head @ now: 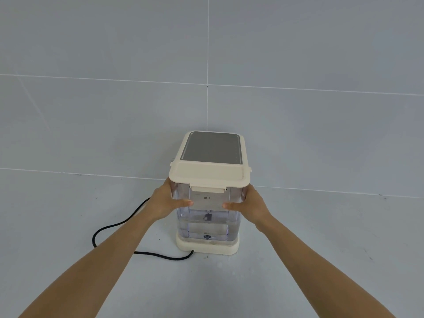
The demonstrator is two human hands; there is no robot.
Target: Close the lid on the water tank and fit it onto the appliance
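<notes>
A clear plastic water tank (207, 222) stands upright on the cream base (207, 247) of the appliance, with water in its lower half. Its cream lid (209, 173) lies flat and closed on top, the front latch (208, 189) down. Behind the lid is the appliance's top with a grey panel (211, 148). My left hand (166, 201) grips the tank's left side just under the lid. My right hand (249, 204) grips the right side at the same height. Both thumbs press on the tank's front face.
A black power cord (110, 228) runs from the front of the base, loops out to the left and goes back behind my left hand. The appliance stands on a grey tiled floor (321, 237) close to a grey tiled wall (206, 65).
</notes>
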